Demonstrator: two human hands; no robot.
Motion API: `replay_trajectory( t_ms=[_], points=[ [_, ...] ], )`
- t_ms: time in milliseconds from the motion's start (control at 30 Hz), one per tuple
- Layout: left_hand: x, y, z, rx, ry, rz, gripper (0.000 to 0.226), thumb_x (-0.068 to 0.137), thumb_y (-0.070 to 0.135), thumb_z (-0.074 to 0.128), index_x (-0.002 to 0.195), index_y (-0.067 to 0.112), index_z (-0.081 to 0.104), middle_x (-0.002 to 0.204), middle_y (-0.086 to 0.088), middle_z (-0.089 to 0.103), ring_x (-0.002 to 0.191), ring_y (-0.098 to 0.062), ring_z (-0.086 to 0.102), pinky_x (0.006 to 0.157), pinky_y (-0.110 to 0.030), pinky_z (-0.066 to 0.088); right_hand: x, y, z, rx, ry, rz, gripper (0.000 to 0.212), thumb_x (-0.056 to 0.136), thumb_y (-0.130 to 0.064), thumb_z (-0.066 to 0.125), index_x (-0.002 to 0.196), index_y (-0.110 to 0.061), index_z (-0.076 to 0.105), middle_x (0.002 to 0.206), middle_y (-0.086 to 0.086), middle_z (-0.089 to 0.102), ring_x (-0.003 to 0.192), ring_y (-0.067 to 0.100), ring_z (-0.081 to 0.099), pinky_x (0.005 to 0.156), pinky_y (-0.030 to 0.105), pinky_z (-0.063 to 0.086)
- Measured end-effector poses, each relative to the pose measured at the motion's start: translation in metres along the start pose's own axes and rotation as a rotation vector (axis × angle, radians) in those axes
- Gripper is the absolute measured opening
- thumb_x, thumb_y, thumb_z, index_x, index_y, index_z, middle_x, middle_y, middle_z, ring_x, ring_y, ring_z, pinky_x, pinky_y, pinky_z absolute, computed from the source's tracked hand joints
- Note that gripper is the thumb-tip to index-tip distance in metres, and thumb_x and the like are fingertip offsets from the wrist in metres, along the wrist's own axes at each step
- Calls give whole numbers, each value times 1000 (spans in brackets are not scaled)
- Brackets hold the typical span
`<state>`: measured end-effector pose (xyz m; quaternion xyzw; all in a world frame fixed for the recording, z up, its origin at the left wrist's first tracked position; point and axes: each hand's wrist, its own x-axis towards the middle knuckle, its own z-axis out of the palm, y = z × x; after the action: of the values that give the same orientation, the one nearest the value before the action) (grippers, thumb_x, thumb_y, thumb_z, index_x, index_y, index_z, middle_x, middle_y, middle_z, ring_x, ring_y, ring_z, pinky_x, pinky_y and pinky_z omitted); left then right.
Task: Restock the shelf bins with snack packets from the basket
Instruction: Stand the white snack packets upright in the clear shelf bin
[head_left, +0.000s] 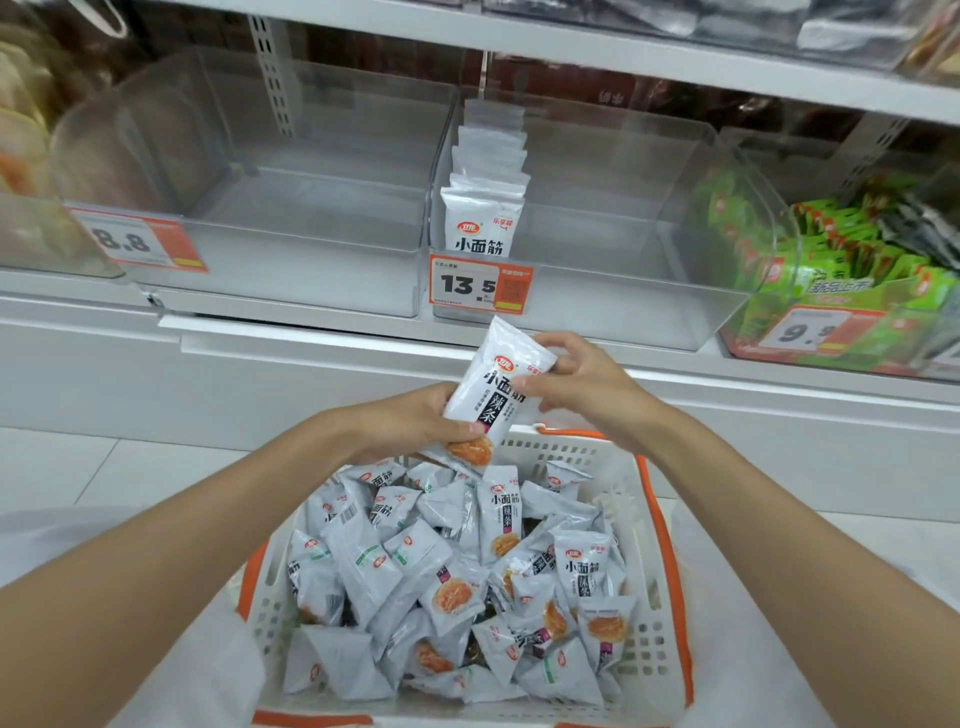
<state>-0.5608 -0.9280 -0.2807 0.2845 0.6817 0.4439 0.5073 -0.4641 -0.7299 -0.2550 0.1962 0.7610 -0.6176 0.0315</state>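
Note:
A white basket with orange trim (655, 545) sits low in front of me, filled with several white snack packets (498, 587). Above its far rim both hands hold one white snack packet (496, 387) upright. My left hand (415, 421) grips its lower end from the left. My right hand (576, 384) pinches its upper right edge. Straight ahead on the shelf stands a clear bin (613, 218) with a single row of matching packets (485, 208) lined along its left wall. Left of it is another clear bin (291, 208) holding nothing.
Orange price tags hang on the bin fronts, one reading 13.5 (480, 285) just above the held packet. Green snack packs (841, 260) fill the bin at the right. Brownish goods sit in the far-left bin (31, 156). A white shelf ledge (311, 338) runs below the bins.

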Motion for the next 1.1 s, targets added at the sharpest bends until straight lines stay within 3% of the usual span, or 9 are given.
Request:
replay_trajectory(
  t_ms=[100, 167, 300, 433, 600, 700, 867, 1033, 1100],
  points=[
    [-2, 5, 3, 24, -18, 17, 49, 95, 18, 60, 140, 16, 41, 125, 1, 66, 108, -13, 67, 85, -24, 55, -2, 0, 8, 59, 38, -6, 45, 78, -2, 78, 117, -9, 58, 101, 12, 73, 87, 20, 68, 67, 29, 51],
    [-7, 20, -3, 133, 26, 105, 53, 88, 25, 70, 135, 17, 47, 121, 2, 68, 108, -13, 67, 93, -32, 54, -2, -15, 6, 4, 125, -127, 34, 75, 1, 79, 105, -5, 63, 92, 11, 73, 77, 15, 67, 64, 31, 55],
    [-20, 94, -31, 307, 365, 494, 49, 80, 15, 78, 125, 19, 59, 112, 8, 69, 103, -3, 64, 87, -22, 53, -2, -81, -8, -106, 291, -501, 35, 74, 4, 79, 92, -16, 56, 81, -2, 67, 66, -1, 63, 62, 18, 52],
    [-20, 161, -55, 582, 585, 650, 33, 80, 15, 77, 109, 26, 65, 97, 15, 69, 86, 3, 64, 79, -18, 54, 7, -140, -17, -212, 375, -691, 33, 79, -5, 78, 103, -4, 55, 92, 1, 69, 84, 9, 70, 71, 22, 57],
    [5, 167, -85, 714, 632, 537, 28, 78, 17, 80, 104, 16, 72, 95, 11, 72, 87, -5, 69, 88, -34, 56, 40, -136, -17, -287, 367, -648, 40, 79, -6, 78, 109, -7, 51, 102, 6, 67, 88, 16, 70, 70, 31, 60],
    [21, 157, -93, 802, 647, 480, 26, 78, 21, 81, 102, 16, 73, 93, 12, 71, 85, -2, 67, 87, -34, 56, 54, -120, -17, -285, 315, -541, 46, 79, -5, 78, 116, -9, 51, 102, -4, 67, 89, 7, 69, 70, 21, 58],
    [32, 151, -101, 818, 642, 393, 28, 77, 27, 81, 102, 18, 72, 96, 9, 73, 83, 0, 66, 83, -30, 56, 71, -100, -18, -253, 210, -446, 24, 86, -4, 71, 110, -6, 70, 105, 5, 73, 93, 12, 70, 85, 24, 56],
    [33, 158, -102, 842, 613, 379, 34, 74, 28, 81, 105, 18, 72, 95, 11, 72, 77, -3, 64, 68, -28, 53, 81, -100, -19, -261, 162, -345, 21, 88, -5, 69, 109, -8, 70, 103, 3, 73, 78, 1, 67, 66, 15, 53],
    [31, 163, -106, 726, 604, 383, 31, 74, 25, 81, 102, 13, 72, 95, 3, 74, 85, -12, 69, 80, -40, 57, 84, -103, -20, -277, 146, -322, 21, 87, -5, 70, 109, -8, 70, 102, 4, 73, 76, 0, 66, 65, 14, 52]
  ],
)
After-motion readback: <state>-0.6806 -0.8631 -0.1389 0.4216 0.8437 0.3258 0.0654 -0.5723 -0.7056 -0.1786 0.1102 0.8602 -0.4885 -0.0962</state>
